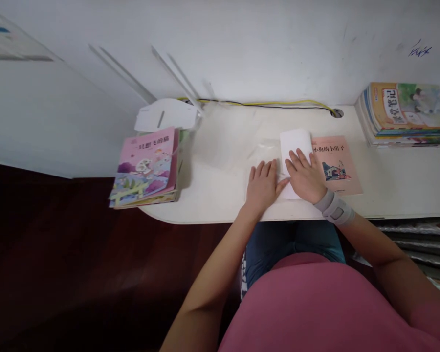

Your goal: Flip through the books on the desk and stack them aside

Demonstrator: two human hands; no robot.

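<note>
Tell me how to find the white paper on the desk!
Start at the white desk by the wall. Near its front edge, the person's right hand, with a gray wrist brace, rests flat on a white paper. That paper is plain, unlike the orange book beside it with a house on its cover.

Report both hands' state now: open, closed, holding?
Left hand: open, flat on clear plastic, thumb touching white paper.
Right hand: open, pressed flat on the white paper.

Head-worn camera, looking forward and down.

It looked from above the pink shirt (300, 313), tilted down at close range over the left hand (263, 186), right hand (305, 176) and white desk (205, 200), with the wall (242, 49) filling the top of the frame.
</note>
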